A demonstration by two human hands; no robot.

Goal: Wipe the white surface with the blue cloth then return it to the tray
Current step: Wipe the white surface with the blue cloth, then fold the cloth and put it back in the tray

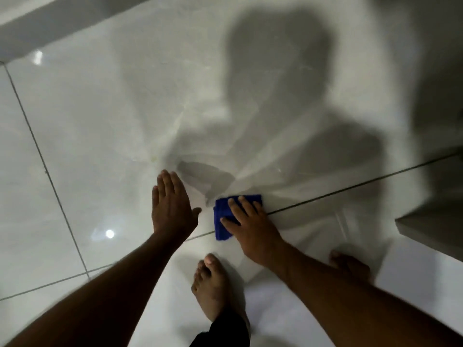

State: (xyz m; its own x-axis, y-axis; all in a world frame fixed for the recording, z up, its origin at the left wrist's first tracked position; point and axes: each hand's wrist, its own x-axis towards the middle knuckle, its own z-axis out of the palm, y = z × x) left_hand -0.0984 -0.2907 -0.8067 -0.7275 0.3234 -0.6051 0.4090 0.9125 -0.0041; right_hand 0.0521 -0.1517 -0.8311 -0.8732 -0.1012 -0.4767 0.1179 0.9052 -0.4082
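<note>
A folded blue cloth (pixel 223 216) lies flat on the glossy white tiled surface (pixel 100 136), over a dark grout line. My right hand (pixel 253 229) presses down on the cloth with fingers spread, covering its right half. My left hand (pixel 170 206) rests flat on the white surface just left of the cloth, fingers together and pointing away, holding nothing. A small gap separates its thumb from the cloth. No tray is in view.
My two bare feet stand on the tiles below the hands, the left foot (pixel 213 284) and the right foot (pixel 350 266). A grey ledge (pixel 431 229) juts in at the right. A grey wall base (pixel 50 23) runs along the top left.
</note>
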